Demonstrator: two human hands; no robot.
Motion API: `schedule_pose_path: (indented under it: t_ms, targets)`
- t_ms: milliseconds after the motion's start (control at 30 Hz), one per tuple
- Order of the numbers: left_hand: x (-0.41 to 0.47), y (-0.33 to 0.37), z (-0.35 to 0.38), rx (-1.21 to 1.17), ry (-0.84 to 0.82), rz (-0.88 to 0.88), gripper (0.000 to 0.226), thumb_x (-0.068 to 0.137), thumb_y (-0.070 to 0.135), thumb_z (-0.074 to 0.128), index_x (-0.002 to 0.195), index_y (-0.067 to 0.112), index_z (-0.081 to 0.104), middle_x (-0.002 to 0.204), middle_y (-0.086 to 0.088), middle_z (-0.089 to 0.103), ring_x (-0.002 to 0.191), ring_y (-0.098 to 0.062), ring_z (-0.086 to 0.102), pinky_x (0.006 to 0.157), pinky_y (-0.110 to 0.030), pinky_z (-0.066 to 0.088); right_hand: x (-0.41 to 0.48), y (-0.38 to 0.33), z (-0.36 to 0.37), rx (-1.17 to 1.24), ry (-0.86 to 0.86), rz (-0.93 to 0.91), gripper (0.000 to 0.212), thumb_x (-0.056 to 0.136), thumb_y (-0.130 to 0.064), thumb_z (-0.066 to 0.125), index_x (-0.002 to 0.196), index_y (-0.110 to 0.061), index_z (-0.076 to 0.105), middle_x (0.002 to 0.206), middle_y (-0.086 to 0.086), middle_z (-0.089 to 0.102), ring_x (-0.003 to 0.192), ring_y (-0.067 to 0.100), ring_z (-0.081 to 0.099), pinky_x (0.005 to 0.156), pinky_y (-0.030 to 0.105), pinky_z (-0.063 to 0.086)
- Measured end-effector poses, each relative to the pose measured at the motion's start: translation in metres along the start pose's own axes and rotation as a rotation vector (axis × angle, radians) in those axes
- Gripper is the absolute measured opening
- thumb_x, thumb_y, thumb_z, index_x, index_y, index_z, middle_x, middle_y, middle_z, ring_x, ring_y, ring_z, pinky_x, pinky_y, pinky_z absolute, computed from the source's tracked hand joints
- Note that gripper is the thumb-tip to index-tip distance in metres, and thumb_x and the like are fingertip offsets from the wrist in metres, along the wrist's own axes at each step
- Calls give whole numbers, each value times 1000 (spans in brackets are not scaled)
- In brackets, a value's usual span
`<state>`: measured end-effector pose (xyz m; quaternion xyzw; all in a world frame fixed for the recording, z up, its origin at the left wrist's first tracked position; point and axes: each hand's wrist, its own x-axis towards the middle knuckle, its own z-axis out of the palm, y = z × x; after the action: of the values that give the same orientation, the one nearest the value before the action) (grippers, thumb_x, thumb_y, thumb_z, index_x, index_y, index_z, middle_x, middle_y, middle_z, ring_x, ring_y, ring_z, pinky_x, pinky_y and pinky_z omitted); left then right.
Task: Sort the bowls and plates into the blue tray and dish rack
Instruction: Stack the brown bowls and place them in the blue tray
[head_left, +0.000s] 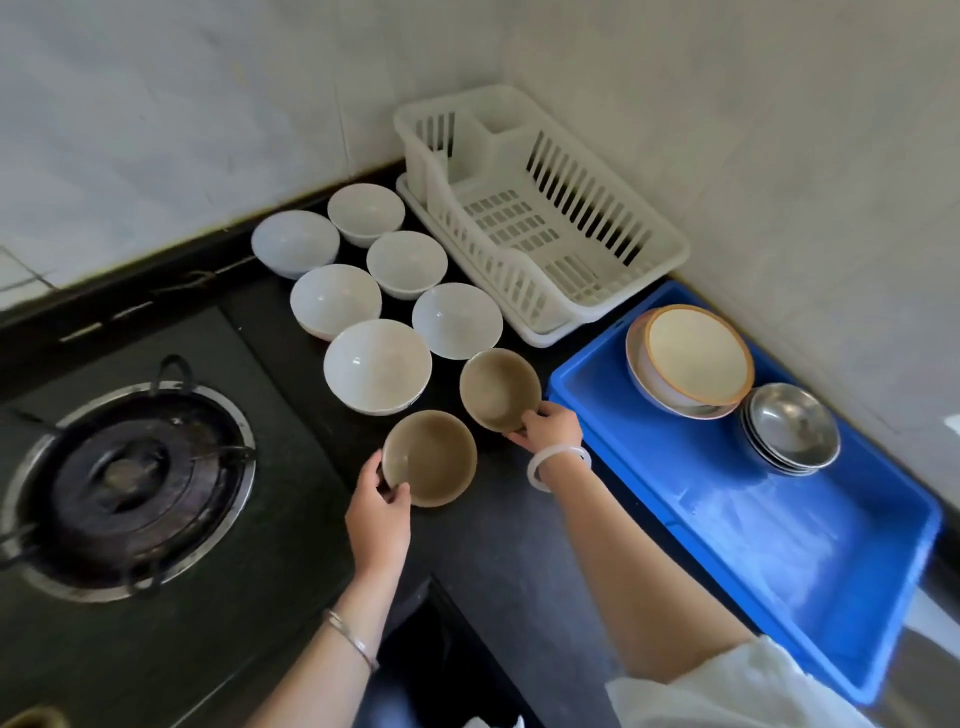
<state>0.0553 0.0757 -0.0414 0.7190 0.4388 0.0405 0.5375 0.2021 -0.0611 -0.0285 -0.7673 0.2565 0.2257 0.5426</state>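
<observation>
Two brown bowls sit on the black counter. My left hand (382, 501) grips the near rim of the nearer brown bowl (434, 460). My right hand (550, 428) holds the near rim of the farther brown bowl (496, 387). Behind them stand several white bowls (376, 364) in a cluster. The white dish rack (540, 218) stands empty in the corner. The blue tray (779, 545) on the right holds stacked orange-rimmed plates (693, 358) and stacked steel bowls (792, 426) at its far end.
A gas burner (130, 483) is set into the black hob on the left. Tiled walls close in behind and to the right. The counter's front edge drops off near the bottom centre.
</observation>
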Motion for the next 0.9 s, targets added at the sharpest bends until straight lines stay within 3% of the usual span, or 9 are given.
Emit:
schedule_pose_path:
  t_ms: [133, 200, 267, 333, 433, 667, 833, 900]
  targets:
    - [4, 0, -1, 1, -22, -26, 46, 87, 4, 58, 131, 16, 50, 123, -11, 62, 105, -27, 62, 83, -30, 44, -22, -12, -9, -10, 2, -133, 21, 88, -4, 50, 83, -19, 65, 88, 5, 67, 73, 14, 68, 57, 20, 57]
    - [6, 1, -1, 7, -41, -27, 43, 88, 5, 57, 129, 16, 52, 123, -11, 62, 108, -27, 61, 83, -30, 44, -35, -14, -10, -57, -25, -180, 23, 87, -6, 52, 78, -22, 65, 85, 4, 68, 71, 11, 68, 60, 21, 58]
    - [10, 1, -2, -18, -63, -26, 40, 88, 6, 56, 127, 14, 54, 123, -11, 62, 111, -27, 59, 87, -30, 44, -46, -13, -10, -139, -47, -202, 16, 87, -10, 56, 87, -20, 68, 86, 3, 70, 71, 10, 69, 67, 25, 59]
    - [13, 0, -3, -72, -97, -46, 37, 89, 7, 55, 126, 13, 55, 125, -11, 62, 113, -27, 59, 97, -39, 46, -55, -11, -9, -238, -74, -220, 13, 88, -14, 58, 95, -19, 68, 87, 1, 70, 72, 10, 69, 69, 24, 58]
    - [17, -1, -5, -123, -132, -87, 33, 92, 10, 51, 124, 16, 56, 125, -8, 62, 111, -26, 61, 96, -50, 47, -65, -7, -4, -343, -90, -236, 7, 87, -17, 62, 88, -22, 66, 81, -2, 68, 71, 10, 68, 68, 24, 57]
    - [17, -3, -2, -275, -83, -150, 34, 97, 22, 44, 127, 11, 55, 118, -8, 61, 91, -20, 63, 80, -32, 52, -71, 0, 13, -488, -67, -266, 8, 88, -15, 60, 82, -19, 62, 82, 7, 68, 76, 19, 69, 72, 28, 57]
    - [21, -4, -2, -342, -57, -183, 32, 95, 29, 48, 115, 8, 61, 84, 3, 63, 76, -13, 62, 77, -33, 52, -63, 7, 19, -535, -61, -246, 5, 87, -13, 58, 86, -18, 61, 85, 7, 68, 77, 21, 68, 69, 28, 56]
    - [22, -4, -2, -294, -79, -161, 29, 93, 23, 51, 114, 7, 62, 94, -5, 67, 76, -12, 62, 79, -34, 53, -58, 11, 21, -536, -42, -244, 10, 87, -15, 59, 96, -19, 60, 85, 3, 64, 74, 18, 65, 65, 24, 54]
